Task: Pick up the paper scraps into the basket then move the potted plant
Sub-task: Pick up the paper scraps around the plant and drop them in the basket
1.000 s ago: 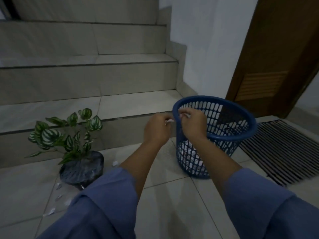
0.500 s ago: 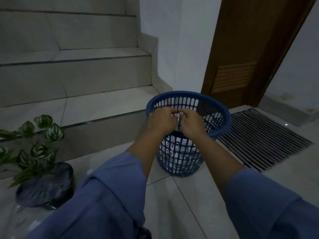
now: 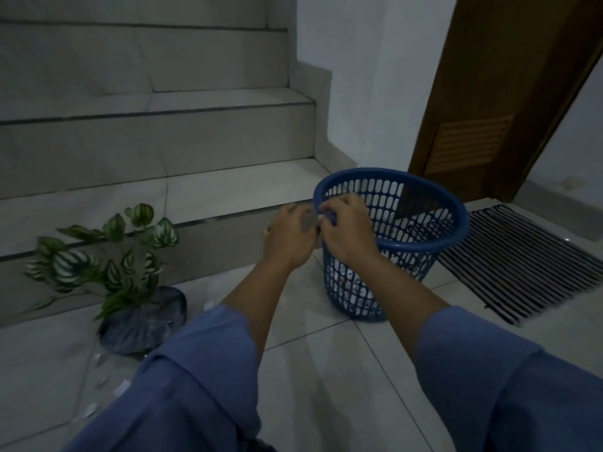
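Left hand [image 3: 288, 238]: beside the near rim of the basket, fingers curled; holding scraps or not cannot be told, palm turned away.
Right hand [image 3: 346, 231]: touching the left hand, fingertips bent over the near rim of the round blue plastic lattice basket [image 3: 424, 256]; a small white bit shows at the fingertips, grip not clear.
Why held so: both hands meet at the rim, probably to pass or shake loose bits of paper over the opening so nothing lands back on the floor.
Basket contents: white paper visible through the lattice low down, below the right hand.
Remaining white paper scraps [image 3: 121, 386]: on the pale tiled floor [image 3: 326, 386], well down and to the left of the left hand, near the blue sleeve; one more just right of the pot.
Green-and-white striped leafy potted plant in a dark wrapped pot [image 3: 143, 318]: left of and below the left hand, against the bottom grey tiled stair step [image 3: 163, 197], upright, not yet moved.
Stage: scrap collection partly done, judging by paper both in the basket and on the floor; plant comes after.
Next move: likely a reach back down-left for the strays by the pot.
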